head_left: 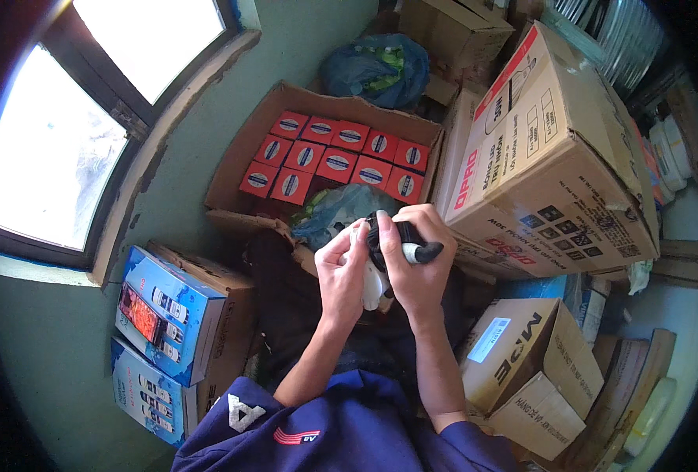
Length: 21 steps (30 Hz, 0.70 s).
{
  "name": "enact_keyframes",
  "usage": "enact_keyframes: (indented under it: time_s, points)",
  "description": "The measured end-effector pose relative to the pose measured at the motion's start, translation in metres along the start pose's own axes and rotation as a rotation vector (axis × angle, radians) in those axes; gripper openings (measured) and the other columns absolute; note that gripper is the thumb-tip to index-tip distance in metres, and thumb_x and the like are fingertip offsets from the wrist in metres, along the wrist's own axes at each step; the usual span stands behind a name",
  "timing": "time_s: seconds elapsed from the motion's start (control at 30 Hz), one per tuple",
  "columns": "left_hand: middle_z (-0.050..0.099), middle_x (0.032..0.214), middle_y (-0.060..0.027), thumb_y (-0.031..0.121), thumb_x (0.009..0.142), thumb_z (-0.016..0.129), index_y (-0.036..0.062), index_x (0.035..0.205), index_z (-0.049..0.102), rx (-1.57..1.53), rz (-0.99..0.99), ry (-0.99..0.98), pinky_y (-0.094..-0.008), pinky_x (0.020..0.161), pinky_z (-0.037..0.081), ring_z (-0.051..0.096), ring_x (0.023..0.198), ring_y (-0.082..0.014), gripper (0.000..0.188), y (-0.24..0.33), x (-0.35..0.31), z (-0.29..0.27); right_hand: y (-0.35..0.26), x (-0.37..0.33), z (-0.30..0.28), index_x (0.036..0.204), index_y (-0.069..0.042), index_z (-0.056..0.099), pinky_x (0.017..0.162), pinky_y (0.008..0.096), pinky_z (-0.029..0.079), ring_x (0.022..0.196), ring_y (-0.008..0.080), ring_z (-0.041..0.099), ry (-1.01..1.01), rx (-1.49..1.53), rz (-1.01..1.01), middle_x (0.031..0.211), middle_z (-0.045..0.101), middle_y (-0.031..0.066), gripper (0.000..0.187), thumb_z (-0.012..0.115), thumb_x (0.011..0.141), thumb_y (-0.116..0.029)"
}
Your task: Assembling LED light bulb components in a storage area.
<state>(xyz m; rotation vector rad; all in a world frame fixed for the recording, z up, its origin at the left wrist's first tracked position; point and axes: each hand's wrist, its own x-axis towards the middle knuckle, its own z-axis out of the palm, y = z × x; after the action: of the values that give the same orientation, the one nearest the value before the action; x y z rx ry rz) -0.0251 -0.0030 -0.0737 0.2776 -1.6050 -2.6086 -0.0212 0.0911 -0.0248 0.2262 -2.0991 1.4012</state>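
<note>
Fingers of our L hand (342, 271) pinch a white pc. (373, 289) & our R hand (421, 271) grips a black item (375, 242) near the front edge of the carton (341, 108), so slack hold could prob. drop either.

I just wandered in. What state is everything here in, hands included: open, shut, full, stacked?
Left hand: closed on white piece
Right hand: closed around black piece
Large box: open, holding red boxes
Red boxes: packed in rows
Rear blue bag: filled, bulging
Front blue bag: crumpled
Small carton at lower right: flaps open
Blue boxes at left: stacked
Window: bright; cannot tell if open
</note>
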Motion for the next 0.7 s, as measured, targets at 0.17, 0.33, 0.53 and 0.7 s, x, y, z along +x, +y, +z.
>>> enact_keyframes:
  time_s: [0.17,0.33,0.53,0.7]
  points:
    - [0.063,0.084,-0.0004,0.035,0.096,0.056,0.0022,0.113,0.064,-0.291,-0.214,-0.085,-0.0209,0.061,0.045,0.057,0.069,-0.0064,0.037,0.017,0.002,0.007,0.002,-0.014,-0.004,0.077,-0.004,0.057,0.068,0.0303,0.046,0.07,0.0189,0.058,-0.014,0.035,-0.158,0.078,0.058,0.0077,0.014,0.071,0.078,-0.005]
    - [0.062,0.094,-0.0018,0.039,0.096,0.055,0.0078,0.121,0.058,-0.526,-0.553,-0.087,-0.0224,0.064,0.048,0.06,0.075,-0.0077,0.04,0.002,-0.003,0.017,0.009,-0.03,0.0,0.081,-0.002,0.053,0.072,0.0266,0.043,0.077,0.0115,0.053,0.274,0.21,0.36,0.081,0.056,0.0049,0.013,0.065,0.086,-0.003]
    - [0.063,0.105,-0.0037,0.035,0.099,0.052,0.0018,0.124,0.059,0.002,-0.008,0.12,-0.02,0.065,0.045,0.057,0.078,-0.0038,0.042,-0.007,-0.019,0.018,0.02,-0.033,0.0,0.082,0.001,0.053,0.076,0.0305,0.044,0.08,0.0168,0.054,0.196,0.168,0.4,0.085,0.056,0.008,0.012,0.063,0.088,-0.004]
    - [0.059,0.115,-0.0085,0.033,0.096,0.046,-0.0002,0.141,0.041,0.356,0.272,-0.217,-0.0261,0.091,0.042,0.053,0.102,-0.0099,0.056,0.003,-0.026,0.021,0.023,-0.03,-0.001,0.091,-0.001,0.056,0.079,0.028,0.044,0.086,0.0124,0.054,0.156,0.186,0.168,0.092,0.058,0.0059,0.01,0.061,0.091,-0.009]
